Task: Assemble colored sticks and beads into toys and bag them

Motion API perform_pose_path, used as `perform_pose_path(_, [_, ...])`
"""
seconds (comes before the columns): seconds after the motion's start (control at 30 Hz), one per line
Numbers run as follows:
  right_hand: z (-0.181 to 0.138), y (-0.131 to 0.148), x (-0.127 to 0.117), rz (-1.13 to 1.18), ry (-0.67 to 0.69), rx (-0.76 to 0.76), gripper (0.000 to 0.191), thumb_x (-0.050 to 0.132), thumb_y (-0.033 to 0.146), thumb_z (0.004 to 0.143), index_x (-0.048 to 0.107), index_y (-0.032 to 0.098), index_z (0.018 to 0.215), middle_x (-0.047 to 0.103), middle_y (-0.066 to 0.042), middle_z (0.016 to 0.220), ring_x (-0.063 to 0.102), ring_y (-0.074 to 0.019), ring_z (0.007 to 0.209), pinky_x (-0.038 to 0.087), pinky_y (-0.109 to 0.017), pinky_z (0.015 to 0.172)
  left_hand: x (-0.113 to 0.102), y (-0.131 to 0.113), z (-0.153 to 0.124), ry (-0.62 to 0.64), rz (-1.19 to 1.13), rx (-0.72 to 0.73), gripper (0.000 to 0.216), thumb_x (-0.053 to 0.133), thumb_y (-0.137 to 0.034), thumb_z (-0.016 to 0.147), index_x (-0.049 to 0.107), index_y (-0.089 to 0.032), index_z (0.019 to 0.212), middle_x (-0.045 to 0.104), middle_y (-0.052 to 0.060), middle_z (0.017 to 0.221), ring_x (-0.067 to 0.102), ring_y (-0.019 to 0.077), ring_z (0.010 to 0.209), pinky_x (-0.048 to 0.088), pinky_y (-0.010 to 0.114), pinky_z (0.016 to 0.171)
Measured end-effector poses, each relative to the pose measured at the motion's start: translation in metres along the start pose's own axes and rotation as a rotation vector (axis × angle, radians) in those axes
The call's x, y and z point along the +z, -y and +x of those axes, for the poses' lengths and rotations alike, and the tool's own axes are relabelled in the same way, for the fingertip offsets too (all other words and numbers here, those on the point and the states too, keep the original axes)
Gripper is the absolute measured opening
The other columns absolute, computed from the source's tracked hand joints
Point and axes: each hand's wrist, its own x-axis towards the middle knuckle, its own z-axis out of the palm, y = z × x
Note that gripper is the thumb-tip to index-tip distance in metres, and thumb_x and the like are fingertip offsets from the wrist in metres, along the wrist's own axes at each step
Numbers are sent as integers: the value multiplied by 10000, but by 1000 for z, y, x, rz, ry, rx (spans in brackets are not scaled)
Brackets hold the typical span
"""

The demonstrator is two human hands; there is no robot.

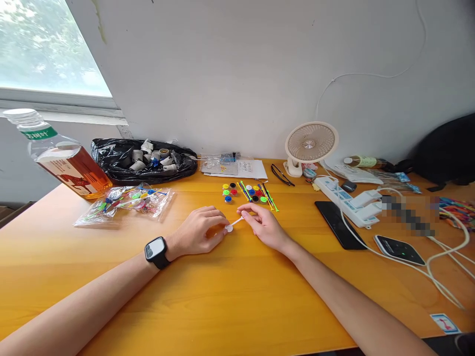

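My left hand, below a black watch, pinches a small white disc-like piece just above the table. Between finger and thumb, my right hand grips the far end of a thin white plastic stick, which slants down to the disc. Whether stick and disc are joined I cannot tell. Beyond my hands stand small round coloured pieces in blue, green, red, yellow, black and white. Thin coloured sticks lie among them, to the right.
Left are a plastic bag of coloured parts, a tilted-looking drink bottle and a black bag of grey cylinders. A fan stands at the back. Right lie a phone, a power strip and loose white cables.
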Motion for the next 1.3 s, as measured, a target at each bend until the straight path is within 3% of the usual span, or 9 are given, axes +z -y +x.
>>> perform_pose_path(0.33, [0, 2, -2, 56, -87, 26, 428, 588, 603, 1003, 690, 191, 1054, 765, -92, 1103, 459, -77, 499, 381, -241, 470, 2, 2, -1, -16, 20, -9, 180, 584, -263, 1028, 738, -210, 1106, 773, 84, 995, 702, 231, 927, 565, 365, 839])
perform_pose_path(0.4, [0, 5, -2, 61, -97, 47, 453, 587, 626, 994, 699, 189, 1040, 764, -76, 1002, 441, -85, 477, 363, -253, 463, 1, 3, -1, -51, 31, -25, 188, 572, -271, 1041, 727, -205, 1126, 767, 91, 1016, 696, 234, 937, 562, 374, 845])
perform_pose_path(0.53, [-2, 11, -5, 13, -242, 61, 517, 562, 669, 991, 698, 196, 833, 485, 31, 557, 338, -116, 449, 267, -283, 466, -1, 4, -3, -150, 46, -84, 216, 519, -277, 1078, 690, -205, 1190, 740, 104, 1090, 675, 243, 993, 546, 394, 879])
perform_pose_path(0.6, [-2, 13, -7, -23, -349, 19, 561, 546, 675, 1000, 663, 204, 717, 343, 42, 515, 309, -128, 472, 241, -297, 489, -2, 4, -4, -177, 46, -103, 231, 496, -279, 1091, 667, -203, 1226, 728, 107, 1123, 660, 248, 1029, 536, 403, 907])
perform_pose_path(0.67, [-2, 12, -10, -52, -394, -5, 577, 529, 676, 1008, 653, 210, 692, 324, 35, 522, 324, -140, 494, 251, -306, 511, -3, 4, -4, -181, 42, -109, 236, 485, -282, 1098, 652, -204, 1244, 721, 107, 1143, 652, 251, 1048, 530, 408, 922])
perform_pose_path(0.8, [1, 6, -16, -164, -353, -17, 513, 508, 623, 1026, 674, 213, 766, 410, 25, 541, 363, -154, 500, 263, -314, 530, -3, 3, -4, -163, 36, -110, 242, 479, -288, 1101, 647, -211, 1258, 718, 107, 1165, 646, 256, 1065, 524, 417, 936])
perform_pose_path(0.93, [2, 2, -21, -479, -299, -31, 307, 569, 451, 1004, 762, 213, 982, 475, 37, 539, 431, -166, 508, 290, -315, 562, -2, 6, -4, -205, 25, -140, 229, 475, -294, 1104, 652, -213, 1225, 716, 97, 1150, 647, 249, 1059, 519, 409, 942])
perform_pose_path(1.1, [-1, 2, -20, -725, -235, -3, 368, 570, 390, 1002, 767, 229, 1267, 601, 17, 603, 556, -190, 584, 338, -314, 600, -5, 21, -5, -264, 26, -227, 215, 477, -303, 1097, 665, -215, 1151, 723, 86, 1105, 657, 243, 1057, 525, 395, 928])
perform_pose_path(1.3, [-3, 6, -17, -903, -206, 28, 420, 554, 408, 1028, 727, 244, 1374, 707, -24, 691, 659, -223, 671, 394, -323, 636, -12, 50, -8, -100, -34, -322, 249, 544, -342, 1042, 739, -193, 1003, 733, 70, 950, 661, 181, 768, 519, 293, 657])
